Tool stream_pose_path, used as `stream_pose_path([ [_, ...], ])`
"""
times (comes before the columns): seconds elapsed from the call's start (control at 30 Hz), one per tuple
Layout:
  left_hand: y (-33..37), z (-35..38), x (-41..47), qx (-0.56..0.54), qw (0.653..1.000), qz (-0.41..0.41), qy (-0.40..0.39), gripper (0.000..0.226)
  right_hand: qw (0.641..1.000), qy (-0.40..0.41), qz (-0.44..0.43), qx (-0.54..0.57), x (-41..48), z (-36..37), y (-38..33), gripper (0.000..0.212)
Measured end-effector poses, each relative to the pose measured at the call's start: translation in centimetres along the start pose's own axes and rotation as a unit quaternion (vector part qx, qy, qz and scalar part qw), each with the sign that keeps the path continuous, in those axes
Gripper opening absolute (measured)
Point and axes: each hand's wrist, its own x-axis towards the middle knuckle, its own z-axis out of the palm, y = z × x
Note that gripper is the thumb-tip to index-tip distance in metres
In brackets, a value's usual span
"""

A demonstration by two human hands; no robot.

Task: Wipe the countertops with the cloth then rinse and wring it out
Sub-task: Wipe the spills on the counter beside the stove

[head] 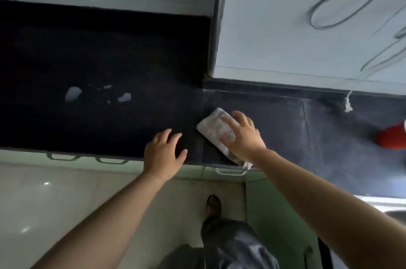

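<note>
- Dark stone countertop (pixel 109 60) runs in an L beneath a pale wall (pixel 285 38), with green drawer fronts (pixel 85 162) under its front edge, all seen from above by the person at work.
- Wiping looks to be the step in hand. The folded white cloth (pixel 214 129) lies flat on the counter near the inner corner of the L, and one end hangs just over the front edge.
- Right hand (pixel 243 137) presses down on the cloth. Its fingers (pixel 241 116) are spread and nearly straight across the top, with nothing pinched or bunched.
- Left hand (pixel 162 154) is palm down at the bare counter just left of the cloth and apart from it. Its fingers (pixel 167 135) are relaxed, slightly splayed and hold nothing. Whether it touches the stone cannot be told.
- Pale patches (pixel 73 93) sit well to the left on the darker stretch and could be spill or glare.
- Next move probably calls for a flat, weighted push leftward toward those patches, so the cloth slides without rolling up. Rinsing and wringing appear not yet begun, and no tap is in view.
</note>
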Motion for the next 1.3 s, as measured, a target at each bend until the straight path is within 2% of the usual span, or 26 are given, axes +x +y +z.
stream_pose_path([
  [0.13, 0.2, 2.0, 0.8, 0.004, 0.999, -0.026, 0.021, 0.06, 0.998, 0.004, -0.039, -0.045, 0.9, 2.1, 0.1, 0.06],
  [0.27, -0.3, 3.1, 0.5, -0.005, 0.998, -0.028, 0.047, 0.059, 0.993, 0.043, -0.054, -0.099, 1.4, 3.7, 1.1, 0.058],
  [0.5, -0.3, 2.8, 0.6, -0.006, 0.999, -0.027, 0.032, 0.057, 0.987, 0.071, -0.076, -0.121, 2.5, 4.5, 1.2, 0.056],
  [0.63, -0.3, 2.5, 0.5, -0.023, 0.999, -0.029, 0.023, 0.058, 0.984, 0.063, -0.134, -0.099, 2.4, 4.6, 1.1, 0.048],
  [0.8, -0.9, 1.5, 0.6, -0.028, 0.999, -0.017, -0.012, 0.058, 0.988, 0.041, -0.149, -0.016, 2.9, 3.6, 0.2, 0.04],
  [0.97, -2.5, -0.9, 1.1, -0.068, 0.997, -0.01, -0.024, 0.054, 0.985, 0.057, -0.138, 0.085, 5.0, 2.1, -3.4, 0.042],
  [1.07, -4.7, -2.7, 1.3, -0.096, 0.995, -0.034, 0.004, 0.057, 0.98, 0.066, -0.15, 0.112, 6.5, 2.0, -6.9, 0.04],
  [1.2, -8.5, -5.0, 2.3, -0.095, 0.995, -0.024, 0.025, 0.057, 0.979, 0.103, -0.15, 0.097, 9.8, 3.6, -11.9, 0.038],
  [1.3, -12.2, -6.0, 3.7, -0.067, 0.997, 0.017, 0.016, 0.044, 0.99, 0.108, -0.091, 0.029, 12.5, 6.1, -14.9, 0.041],
])
